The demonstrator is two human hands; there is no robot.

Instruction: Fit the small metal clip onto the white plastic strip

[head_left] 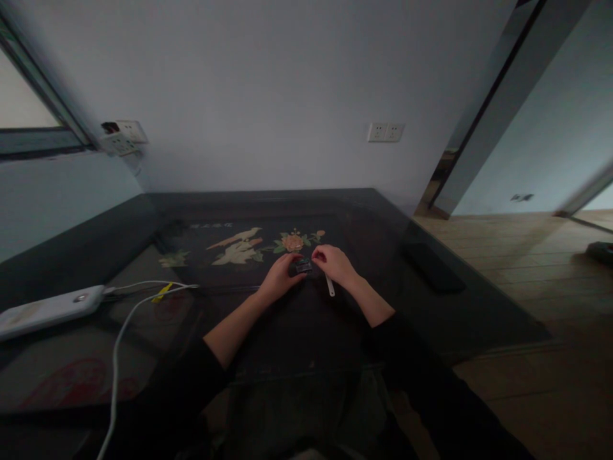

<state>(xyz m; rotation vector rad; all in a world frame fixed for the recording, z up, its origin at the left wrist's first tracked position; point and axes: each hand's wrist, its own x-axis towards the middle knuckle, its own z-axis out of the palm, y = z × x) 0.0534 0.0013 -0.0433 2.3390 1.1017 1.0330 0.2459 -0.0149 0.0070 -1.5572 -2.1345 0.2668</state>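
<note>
Dim room, dark glass table (421, 306) with a flower inlay; I see my left hand (279, 276) and right hand (335, 265) pinching a small dark object (303, 267) between them, near a white strip (330, 285).

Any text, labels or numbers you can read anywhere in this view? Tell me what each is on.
None can be read.
Pale characters on the table inlay: too blurred.
Red markings under the table glass: illegible.
White power bank: no legible label.
Small dark object between the hands: too small.
</note>
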